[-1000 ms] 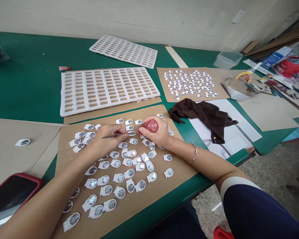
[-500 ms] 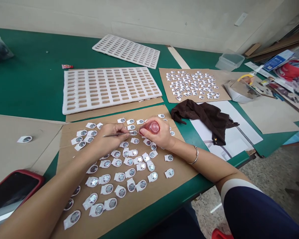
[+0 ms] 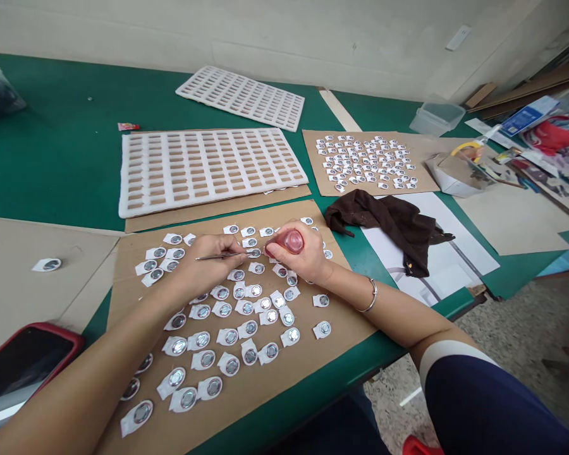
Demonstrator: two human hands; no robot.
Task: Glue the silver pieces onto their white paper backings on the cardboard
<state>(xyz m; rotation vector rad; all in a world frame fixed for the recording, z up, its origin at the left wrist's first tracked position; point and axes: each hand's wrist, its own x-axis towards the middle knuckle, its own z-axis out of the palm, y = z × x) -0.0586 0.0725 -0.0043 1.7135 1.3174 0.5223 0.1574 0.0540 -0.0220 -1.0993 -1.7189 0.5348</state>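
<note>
My left hand (image 3: pixel 211 262) is closed on thin metal tweezers (image 3: pixel 220 256), their tips beside a small white-tabbed piece with a round silvery disc (image 3: pixel 254 253). Wrapped in my right hand (image 3: pixel 313 258) is a small squeeze bottle (image 3: pixel 293 241) with reddish contents. It lies tilted, its base facing me and its narrow end pointing left at that same piece. Whether the tip touches the disc I cannot tell. Many similar pieces, such as a disc piece (image 3: pixel 188 399), lie in loose rows on the brown cardboard sheet (image 3: pixel 308 373) under my hands.
Behind stand a white slotted tray (image 3: pixel 137 140) and a second slotted tray (image 3: pixel 289 104). Another cardboard sheet (image 3: pixel 313 183) bears more pieces. A dark brown cloth (image 3: pixel 389 218) lies right, with yellow-handled scissors (image 3: pixel 467 148) and a clear tub (image 3: pixel 437 117) beyond. A red-cased phone (image 3: pixel 28 360) lies left.
</note>
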